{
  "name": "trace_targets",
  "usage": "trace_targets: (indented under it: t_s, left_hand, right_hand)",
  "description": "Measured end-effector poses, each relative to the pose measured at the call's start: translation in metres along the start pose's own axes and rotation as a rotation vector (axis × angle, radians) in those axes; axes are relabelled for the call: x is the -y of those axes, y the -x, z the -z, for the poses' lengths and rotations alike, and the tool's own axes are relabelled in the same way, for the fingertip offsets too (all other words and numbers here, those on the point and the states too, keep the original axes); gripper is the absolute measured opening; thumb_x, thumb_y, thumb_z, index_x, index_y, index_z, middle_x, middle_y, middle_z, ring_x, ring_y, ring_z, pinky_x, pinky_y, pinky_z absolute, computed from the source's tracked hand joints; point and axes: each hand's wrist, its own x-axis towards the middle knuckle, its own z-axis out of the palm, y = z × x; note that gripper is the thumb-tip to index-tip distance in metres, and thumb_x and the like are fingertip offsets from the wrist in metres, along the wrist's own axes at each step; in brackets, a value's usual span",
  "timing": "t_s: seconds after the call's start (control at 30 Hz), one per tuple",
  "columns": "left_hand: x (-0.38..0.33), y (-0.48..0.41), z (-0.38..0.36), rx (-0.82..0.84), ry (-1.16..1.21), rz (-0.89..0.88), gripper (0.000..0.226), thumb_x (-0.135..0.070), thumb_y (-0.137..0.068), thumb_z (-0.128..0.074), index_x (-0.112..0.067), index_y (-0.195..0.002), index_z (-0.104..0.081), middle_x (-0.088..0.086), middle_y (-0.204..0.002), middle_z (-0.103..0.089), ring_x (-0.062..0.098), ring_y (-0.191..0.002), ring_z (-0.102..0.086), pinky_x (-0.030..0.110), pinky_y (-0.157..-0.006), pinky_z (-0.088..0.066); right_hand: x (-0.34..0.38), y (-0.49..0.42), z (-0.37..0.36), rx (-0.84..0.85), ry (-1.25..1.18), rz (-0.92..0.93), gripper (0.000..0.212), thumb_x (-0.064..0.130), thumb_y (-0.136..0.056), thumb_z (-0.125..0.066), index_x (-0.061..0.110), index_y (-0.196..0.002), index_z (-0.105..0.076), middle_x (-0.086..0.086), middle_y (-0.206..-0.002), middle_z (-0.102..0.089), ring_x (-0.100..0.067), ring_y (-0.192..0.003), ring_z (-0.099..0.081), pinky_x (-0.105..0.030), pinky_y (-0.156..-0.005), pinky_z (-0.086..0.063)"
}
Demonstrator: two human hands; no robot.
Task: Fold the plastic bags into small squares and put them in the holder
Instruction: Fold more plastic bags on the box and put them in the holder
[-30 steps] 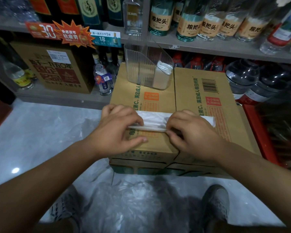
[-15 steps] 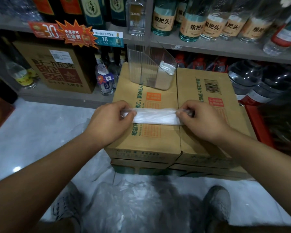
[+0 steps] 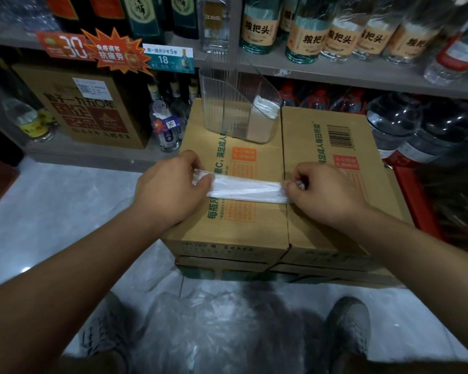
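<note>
Left hand (image 3: 170, 187) and right hand (image 3: 322, 193) pinch opposite ends of plastic bag (image 3: 247, 190), stretching strip flat on carton (image 3: 254, 228) for squaring; holder (image 3: 227, 109) waits behind

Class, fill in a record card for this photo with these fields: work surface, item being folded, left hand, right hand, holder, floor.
work surface: tops of two cardboard boxes set side by side
item being folded: white plastic bag, flattened into a narrow strip lying across both boxes
left hand: pinches the strip's left end
right hand: pinches the strip's right end
holder: clear, ribbed, at the boxes' far edge; folded bags in its right section
floor: loose plastic bags between the person's shoes
</note>
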Motion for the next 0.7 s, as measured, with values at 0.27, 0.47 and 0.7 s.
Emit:
trace_targets:
  t_s: [0.27, 0.47, 0.7]
  left_hand:
    - [-0.004, 0.015, -0.017, 0.252, -0.212, -0.495, 0.075, -0.057, -0.099, -0.015, -0.017, -0.161, -0.020, 0.004, -0.170, -0.013, 0.016, -0.157, -0.004, 0.041, -0.127, 0.002]
    - [0.001, 0.018, -0.027, 0.360, -0.282, -0.429, 0.088, -0.069, -0.090, 0.007, -0.018, -0.162, 0.008, -0.002, -0.169, 0.015, 0.008, -0.152, 0.023, 0.042, -0.125, 0.012]
    - [-0.003, 0.021, -0.029, 0.363, -0.327, -0.416, 0.088, -0.067, -0.086, 0.014, -0.018, -0.160, 0.015, -0.002, -0.167, 0.023, 0.008, -0.150, 0.029, 0.043, -0.124, 0.015]
  right_hand:
    - [0.001, -0.002, -0.002, 0.023, 0.100, 0.034, 0.025, 0.039, -0.094, -0.058, 0.021, -0.076, -0.056, 0.008, -0.077, -0.060, -0.019, -0.084, -0.055, -0.034, -0.079, -0.030]
    - [0.018, 0.009, -0.004, -0.122, 0.227, 0.114, 0.045, 0.040, -0.093, -0.055, 0.022, -0.135, -0.052, -0.004, -0.135, -0.052, -0.025, -0.127, -0.041, -0.040, -0.103, -0.030]
    - [0.035, 0.035, -0.036, 0.320, 0.285, 0.351, 0.080, 0.063, -0.096, -0.005, 0.017, -0.160, 0.011, -0.004, -0.165, 0.025, -0.018, -0.150, 0.029, -0.039, -0.124, 0.015]
